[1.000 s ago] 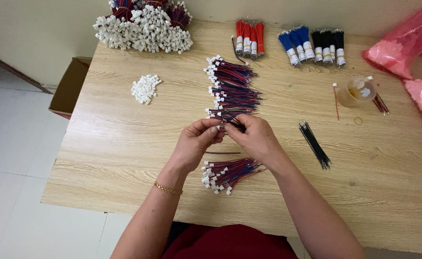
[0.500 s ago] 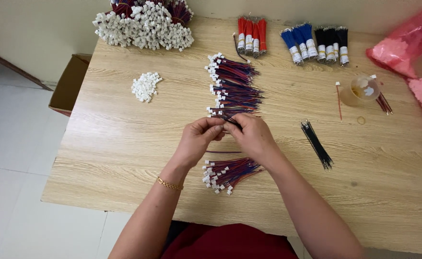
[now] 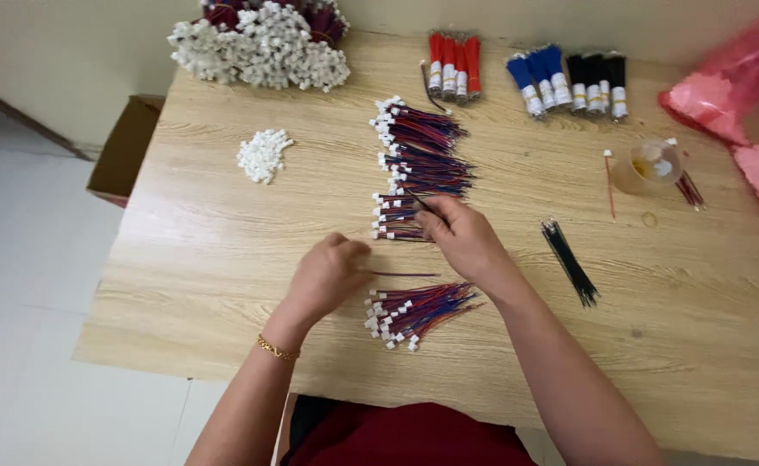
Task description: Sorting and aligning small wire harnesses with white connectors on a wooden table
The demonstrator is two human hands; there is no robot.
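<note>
A brown cardboard box (image 3: 125, 147) stands on the floor by the left edge of the pale wood-grain bench (image 3: 207, 250). On the bench, a small heap of white plastic connector housings (image 3: 263, 155) lies below a big mound of white-tipped wire bundles (image 3: 259, 43). The left hand (image 3: 328, 276), a thin gold bracelet (image 3: 276, 349) at its wrist, is curled with its grip pressed together at the end of a single thin dark wire (image 3: 405, 274) lying flat. Just below sits a loose fan of red-and-blue wires with white plugs (image 3: 414, 312). The right hand (image 3: 461, 237) pinches wires at the near end of a long stacked row of red-and-blue wire harnesses (image 3: 418, 164). Further right lie a slim bundle of black wires (image 3: 569, 261), a clear plastic cup (image 3: 642, 166) and crinkly pink plastic bags (image 3: 742, 78).
</note>
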